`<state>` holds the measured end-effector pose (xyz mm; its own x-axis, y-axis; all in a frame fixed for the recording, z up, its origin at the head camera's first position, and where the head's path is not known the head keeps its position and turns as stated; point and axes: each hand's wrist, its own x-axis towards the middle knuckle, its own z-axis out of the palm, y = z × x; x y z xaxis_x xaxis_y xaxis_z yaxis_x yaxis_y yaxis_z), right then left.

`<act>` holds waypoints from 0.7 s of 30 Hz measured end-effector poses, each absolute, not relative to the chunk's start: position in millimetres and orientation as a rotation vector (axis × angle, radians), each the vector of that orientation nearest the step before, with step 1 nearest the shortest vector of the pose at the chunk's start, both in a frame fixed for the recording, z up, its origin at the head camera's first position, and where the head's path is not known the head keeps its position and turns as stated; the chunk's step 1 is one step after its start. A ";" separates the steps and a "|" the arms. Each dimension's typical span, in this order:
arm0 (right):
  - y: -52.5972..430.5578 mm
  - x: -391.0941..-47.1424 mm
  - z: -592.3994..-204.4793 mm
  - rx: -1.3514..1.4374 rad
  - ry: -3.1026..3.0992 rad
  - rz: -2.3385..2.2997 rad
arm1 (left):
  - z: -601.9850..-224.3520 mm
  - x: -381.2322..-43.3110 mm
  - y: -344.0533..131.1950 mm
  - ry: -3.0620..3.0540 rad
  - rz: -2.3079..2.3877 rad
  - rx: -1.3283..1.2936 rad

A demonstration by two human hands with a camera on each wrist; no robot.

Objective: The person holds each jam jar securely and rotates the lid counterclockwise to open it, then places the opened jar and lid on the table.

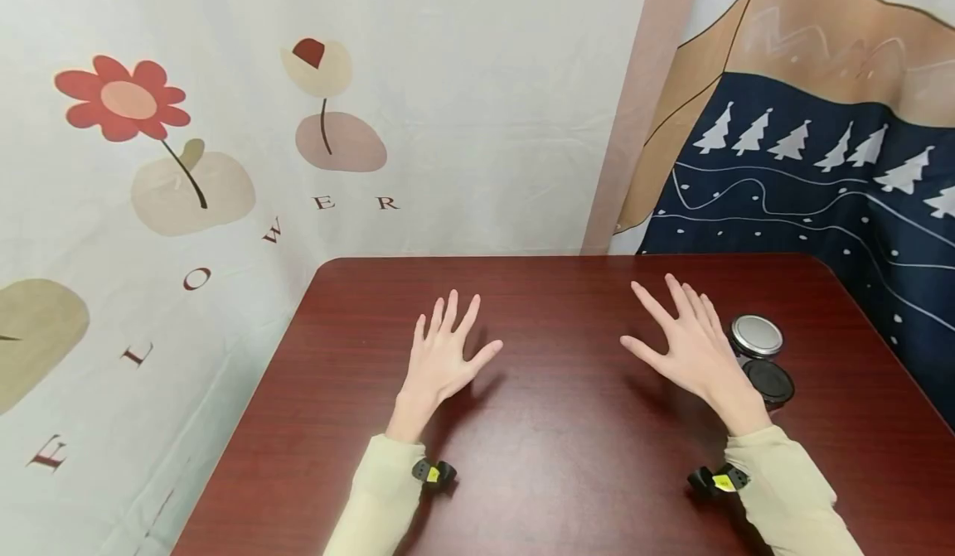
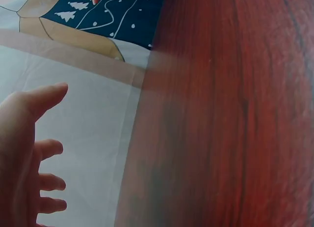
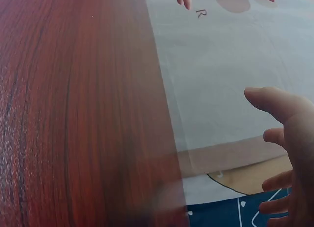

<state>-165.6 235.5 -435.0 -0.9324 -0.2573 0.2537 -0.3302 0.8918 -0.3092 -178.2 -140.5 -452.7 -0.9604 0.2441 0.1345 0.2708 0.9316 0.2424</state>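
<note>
Over the left half of the brown wooden table (image 1: 552, 456), my left hand (image 1: 440, 361) hovers with fingers spread and nothing held. My right hand (image 1: 690, 345) is likewise spread over the right half, thumb pointing inward, holding nothing. Just right of it stand two round-topped things: one with a silver lid (image 1: 757, 335), and nearer to me one with a black lid (image 1: 768, 381). The right hand and wrist partly hide their sides in the head view. In the wrist views the left thumb (image 2: 46, 99) and the right thumb (image 3: 270, 99) stand apart from the other fingers.
Behind the table hangs a pale cloth (image 1: 477, 108) printed with flowers and letters. At the right a dark blue cloth (image 1: 776, 191) with white trees continues down the table's side. Small black devices sit at the left wrist (image 1: 434, 474) and right wrist (image 1: 718, 481).
</note>
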 end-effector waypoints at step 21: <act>254.4 -155.8 -425.4 0.378 -2.834 0.555 | -460.9 -178.6 -118.4 -2.905 -0.552 -0.510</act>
<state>-155.8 254.4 -425.4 -0.9406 -0.2062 0.2699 -0.2928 0.8949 -0.3368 -178.6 -118.4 -460.9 -0.9325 0.3017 0.1984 0.3534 0.8751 0.3306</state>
